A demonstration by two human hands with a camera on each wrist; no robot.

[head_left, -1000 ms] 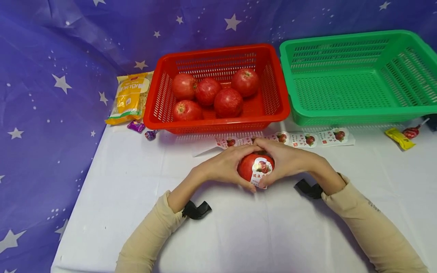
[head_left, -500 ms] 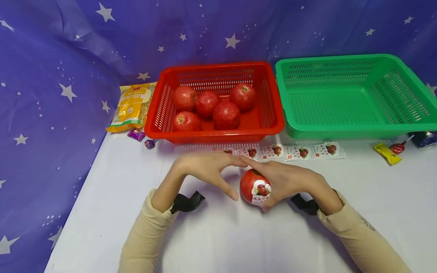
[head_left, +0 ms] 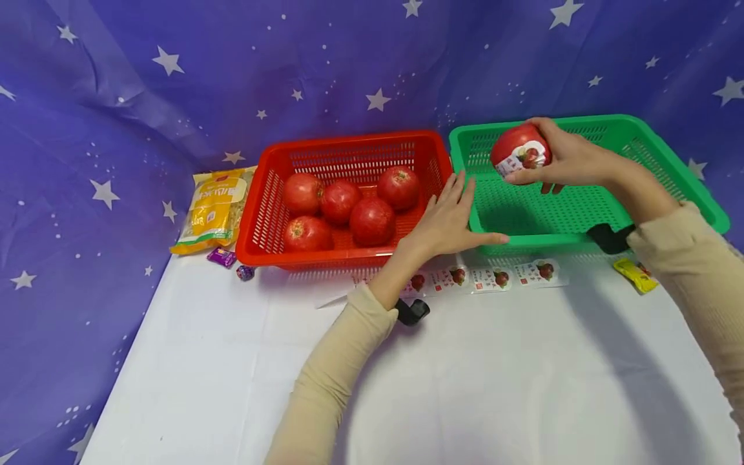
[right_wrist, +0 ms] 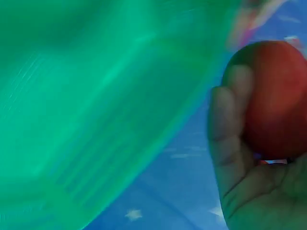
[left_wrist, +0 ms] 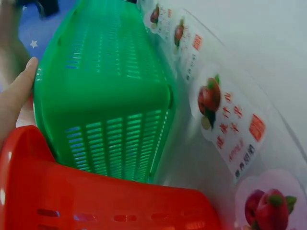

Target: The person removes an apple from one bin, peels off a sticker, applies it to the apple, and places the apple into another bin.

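Note:
My right hand grips a red pomegranate with a white printed sticker on its side, held above the left part of the green basket. The right wrist view shows the fingers wrapped round the pomegranate, the basket blurred beside it. My left hand spreads its fingers over the spot where the two baskets meet, its thumb along the green basket's front rim. Several more pomegranates lie in the red basket at the left.
A strip of stickers lies in front of the baskets. At the far left are a yellow food bag, a purple candy and a lollipop. A yellow candy sits at the right, partly near my sleeve.
My left hand has let go of the pomegranate and moved up to the baskets' rims. My right hand has carried the stickered pomegranate from the table up and right, over the green basket.

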